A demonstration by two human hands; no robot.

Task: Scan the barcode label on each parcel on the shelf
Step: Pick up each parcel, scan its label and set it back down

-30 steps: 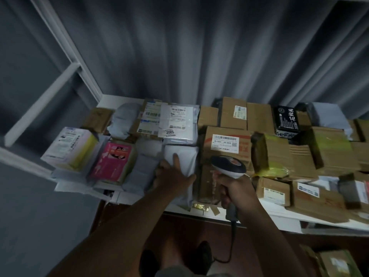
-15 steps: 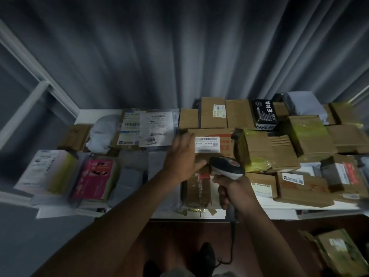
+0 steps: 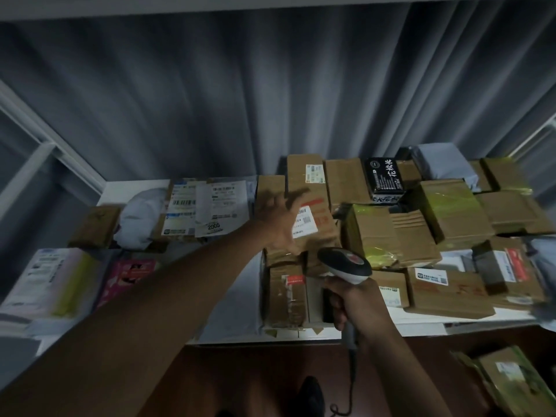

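Left hand [image 3: 281,219] out over the shelf [image 3: 418,322], fingers spread and straight, blurred, holding nothing; whether the fingertips touch cardboard, impossible to tell. Directly beneath the palm, the brown carton [image 3: 316,224] with red print, lying in the middle row of the shelf, its white barcode label [image 3: 305,221] half covered by the hand, only the right part with a small square code showing. Right hand [image 3: 349,299] lower and nearer, curled tight round the handle of the barcode scanner [image 3: 346,264], head of the scanner just beside the carton's near edge and tipped toward that label, cord hanging down toward the floor. Probably a stiff, boxy thing, this carton: flat taped faces, corners to hook fingers over, likely light enough to tilt one-handed, though weight unknowable from here. Tape a bit glossy, so better taken at the top far edge or a side corner than on the slick strip, and well clear of the label. Neighbours crowding on all sides: a yellow-taped box [image 3: 373,233] touching at the right, a taller carton [image 3: 304,176] behind, a narrow box [image 3: 287,293] in front, so little room to slide, more a matter of tipping up in place.
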